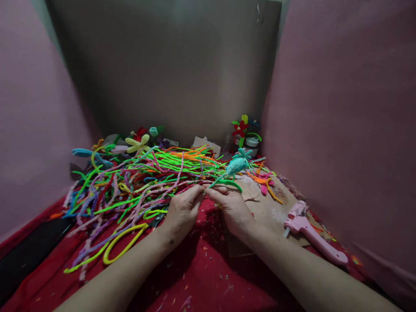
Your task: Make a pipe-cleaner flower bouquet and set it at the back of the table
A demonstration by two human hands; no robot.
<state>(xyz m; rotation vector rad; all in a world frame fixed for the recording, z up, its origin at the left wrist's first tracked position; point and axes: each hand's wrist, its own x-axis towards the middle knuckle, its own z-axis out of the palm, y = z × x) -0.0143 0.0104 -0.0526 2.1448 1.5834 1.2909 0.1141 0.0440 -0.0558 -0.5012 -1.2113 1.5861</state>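
Pipe-cleaner heap lies beyond and left of the hands, cardboard sheet to the right. Left hand and right hand meet thumb to thumb, each closed to a fingertip pinch at the near end of a turquoise pipe-cleaner flower. Its bloom sits beyond the right hand, its thin stem slanting back to the fingertips.

two bare hands, one held turquoise pipe-cleaner flower, one pale-yellow five-petal-style flower, one pink hot-glue gun, one red cloth, two pink side walls, loose pipe cleaners too many to count
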